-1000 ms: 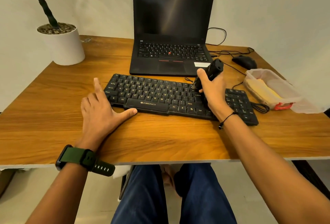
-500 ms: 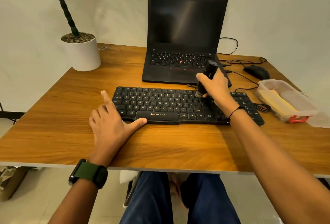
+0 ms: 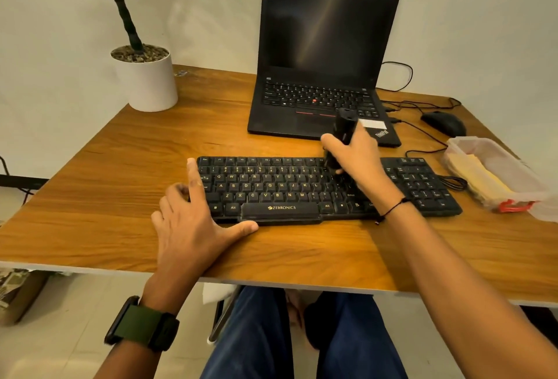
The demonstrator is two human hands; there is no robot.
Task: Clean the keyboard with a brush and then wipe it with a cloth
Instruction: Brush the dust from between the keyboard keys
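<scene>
One keyboard (image 3: 302,189), one brush (image 3: 339,143)

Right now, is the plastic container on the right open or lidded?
Open. The clear plastic container shows no lid on top, and the yellow cloth inside lies exposed. A clear sheet by its near end may be the lid; cannot tell.

Bare table (image 3: 90,203) lies open to your left of the keyboard (image 3: 302,188). Behind it the laptop (image 3: 320,76) blocks you; the plastic container (image 3: 495,173) and mouse (image 3: 444,123) crowd the right.
</scene>
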